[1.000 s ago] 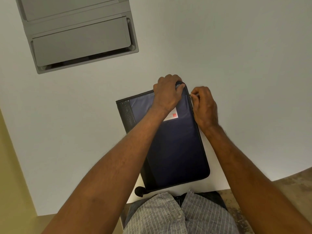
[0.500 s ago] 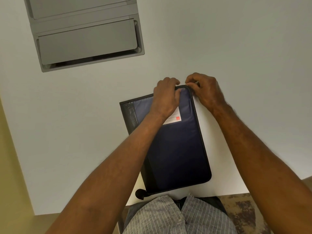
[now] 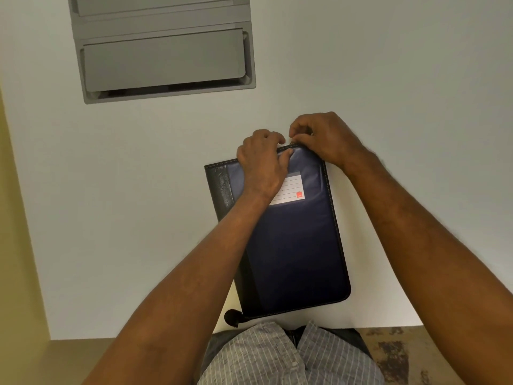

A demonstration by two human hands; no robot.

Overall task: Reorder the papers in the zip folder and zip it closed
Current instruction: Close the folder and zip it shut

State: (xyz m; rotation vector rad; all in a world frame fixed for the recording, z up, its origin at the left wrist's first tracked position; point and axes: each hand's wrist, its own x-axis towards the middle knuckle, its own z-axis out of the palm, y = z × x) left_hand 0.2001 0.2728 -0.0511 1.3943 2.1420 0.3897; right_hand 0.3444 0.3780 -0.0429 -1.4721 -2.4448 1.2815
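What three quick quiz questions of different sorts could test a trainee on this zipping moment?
1. True or false: the dark blue zip folder lies closed on the white table.
2. Which hand pinches at the folder's far edge? A left hand; B right hand.
3. Fill in: the grey drawer unit sits beyond the folder, toward the ____ hand's side.

Key: 1 true. 2 B; the left hand only holds the far edge down. 3 left.

both hands (image 3: 262, 162) (image 3: 324, 140) curled, forearms extended forward
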